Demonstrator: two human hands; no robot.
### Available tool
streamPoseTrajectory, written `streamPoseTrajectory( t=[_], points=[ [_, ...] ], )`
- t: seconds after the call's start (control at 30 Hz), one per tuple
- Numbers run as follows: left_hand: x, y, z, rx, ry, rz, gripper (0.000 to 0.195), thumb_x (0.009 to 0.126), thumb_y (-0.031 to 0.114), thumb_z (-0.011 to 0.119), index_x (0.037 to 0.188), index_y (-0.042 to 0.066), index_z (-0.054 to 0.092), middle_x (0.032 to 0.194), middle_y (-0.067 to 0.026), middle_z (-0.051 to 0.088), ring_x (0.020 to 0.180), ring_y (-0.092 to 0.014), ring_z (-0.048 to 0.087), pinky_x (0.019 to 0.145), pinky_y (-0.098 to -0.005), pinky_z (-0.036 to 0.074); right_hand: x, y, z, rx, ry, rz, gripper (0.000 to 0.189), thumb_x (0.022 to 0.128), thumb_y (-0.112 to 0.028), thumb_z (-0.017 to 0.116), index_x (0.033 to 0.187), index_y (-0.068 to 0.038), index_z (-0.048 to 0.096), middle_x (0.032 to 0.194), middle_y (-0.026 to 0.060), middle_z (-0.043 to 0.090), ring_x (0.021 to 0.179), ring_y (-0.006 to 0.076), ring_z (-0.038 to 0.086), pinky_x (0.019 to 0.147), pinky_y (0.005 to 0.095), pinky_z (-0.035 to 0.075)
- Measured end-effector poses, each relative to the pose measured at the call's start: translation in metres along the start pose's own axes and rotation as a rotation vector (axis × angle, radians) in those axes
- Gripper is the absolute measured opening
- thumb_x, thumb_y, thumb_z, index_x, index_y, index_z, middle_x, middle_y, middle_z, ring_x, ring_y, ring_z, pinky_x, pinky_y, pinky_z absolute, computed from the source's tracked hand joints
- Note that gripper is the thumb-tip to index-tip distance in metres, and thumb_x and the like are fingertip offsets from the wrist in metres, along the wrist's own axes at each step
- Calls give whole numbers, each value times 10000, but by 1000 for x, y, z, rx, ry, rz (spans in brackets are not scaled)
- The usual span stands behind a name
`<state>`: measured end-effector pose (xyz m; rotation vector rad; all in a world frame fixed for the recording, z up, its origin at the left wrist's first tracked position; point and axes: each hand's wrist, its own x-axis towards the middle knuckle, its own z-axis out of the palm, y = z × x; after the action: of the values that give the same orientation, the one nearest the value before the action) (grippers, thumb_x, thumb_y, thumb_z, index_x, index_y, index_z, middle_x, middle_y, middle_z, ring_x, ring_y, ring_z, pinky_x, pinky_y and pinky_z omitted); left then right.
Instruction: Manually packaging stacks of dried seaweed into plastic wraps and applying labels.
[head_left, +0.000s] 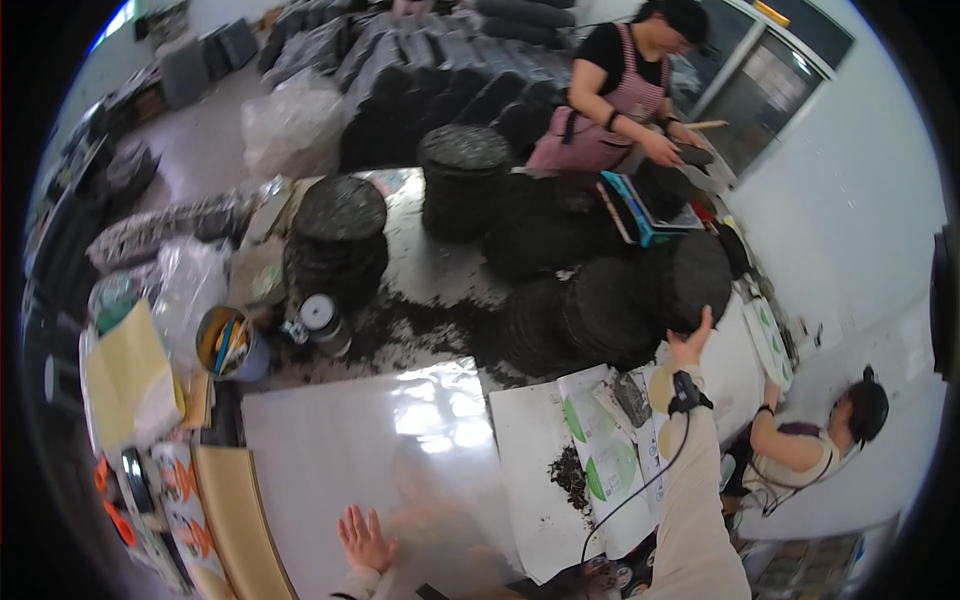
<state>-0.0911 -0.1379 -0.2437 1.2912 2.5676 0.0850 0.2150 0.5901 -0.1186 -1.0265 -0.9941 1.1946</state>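
My right hand (691, 338) reaches forward to the right and grips the near edge of a dark round disc (699, 281), which leans at the right end of a row of similar discs. Beside it, more dark discs (611, 311) stand on edge, packed against each other. My left hand (366, 538) rests flat with spread fingers at the near edge of a shiny pale board (330, 442), holding nothing. Dark crumbs (450, 322) lie scattered beyond the board, and a small heap of crumbs (571, 478) sits on white printed sheets to its right.
Disc stacks (341, 210) (465, 150) stand at the back. A lidded jar (319, 315) and a bucket of tools (232, 349) are at left, near rolled sheets (232, 510). One person (619, 97) handles a dark piece beyond the table; another person (802, 442) is at right.
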Motion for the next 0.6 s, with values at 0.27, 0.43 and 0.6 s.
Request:
streamPoseTrajectory(
  t=[0.27,0.43,0.6],
  points=[
    [19,1,-13,-117,49,-22,722,869,443,623,1469,90,431,1565,-227,296,1471,-375,247,1205,-544,156,-194,-75,76,260,-499,526,562,937,-369,630,1364,-14,536,1350,115,595,1259,290,550,1086,460,442],
    [22,-35,-8,-1836,149,-515,633,1049,509,302,1483,62,412,1590,-102,320,1446,-262,322,1184,-448,247,-422,61,138,-50,-912,1048,562,851,-198,721,1347,-12,536,1243,96,633,1117,219,615,995,376,494],
    [-2,-51,-29,-2070,248,-509,750,1044,586,216,1563,45,242,1610,-118,288,1484,-265,254,1208,-415,171,-516,96,155,-244,-1099,843,828,786,-210,846,1447,20,404,1326,120,561,1208,221,543,1054,343,420]
  ],
)
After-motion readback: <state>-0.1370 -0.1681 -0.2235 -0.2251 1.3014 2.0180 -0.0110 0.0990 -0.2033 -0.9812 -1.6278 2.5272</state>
